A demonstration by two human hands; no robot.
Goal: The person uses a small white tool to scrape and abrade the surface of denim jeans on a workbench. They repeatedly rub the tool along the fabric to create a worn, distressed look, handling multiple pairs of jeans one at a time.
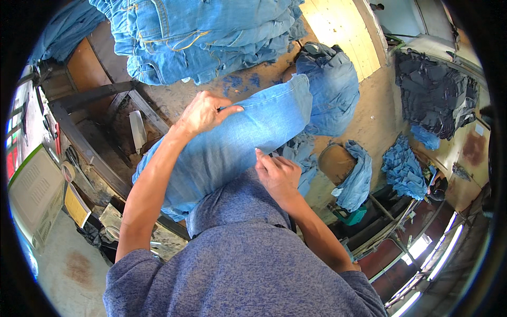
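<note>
Denim leg in both our hands, over the workbench.

Far left, stacked jeans [206,37]; far right, dark garments [433,90]. Between them the jeans leg [237,142] lies centre, near our chest. Left hand [203,112] grasps its far edge; right hand [277,174] pinches the near edge. We judge smoothing underway; the next move needs even tension.

Bright daylight, sharp centre; fisheye-bent, dark rim
</note>
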